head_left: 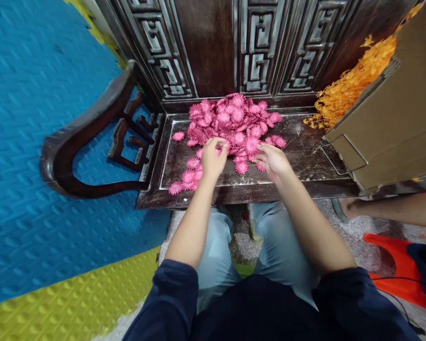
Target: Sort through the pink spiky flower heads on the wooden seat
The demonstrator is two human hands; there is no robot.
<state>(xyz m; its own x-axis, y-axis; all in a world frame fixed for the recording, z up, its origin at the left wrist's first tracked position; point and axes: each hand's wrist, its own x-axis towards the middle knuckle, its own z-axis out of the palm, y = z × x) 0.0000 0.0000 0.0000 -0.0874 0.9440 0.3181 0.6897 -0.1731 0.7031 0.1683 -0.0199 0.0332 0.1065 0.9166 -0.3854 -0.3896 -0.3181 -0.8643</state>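
This looked like a home used for piecework, though the narrow view left that uncertain. A dark carved wooden armchair (213, 52) with a fretwork back served as the surface for a heap of pink plastic daisy-shaped flower heads (234, 123). Blue and yellow foam floor mats (39, 142) lay beside it, and a brown cardboard box (401, 113) spilled orange plastic sprigs (351, 85).

A dark carved wooden bench (305, 156) with a curved armrest (88, 118) stands against a carved backrest panel (259, 47). A cardboard box (394, 118) sits on the seat's right end, orange shredded material (351, 80) spilling beside it. Blue foam mats (31, 142) and a yellow-green mat (67, 293) cover the floor at left; an orange object (394, 265) lies at right.
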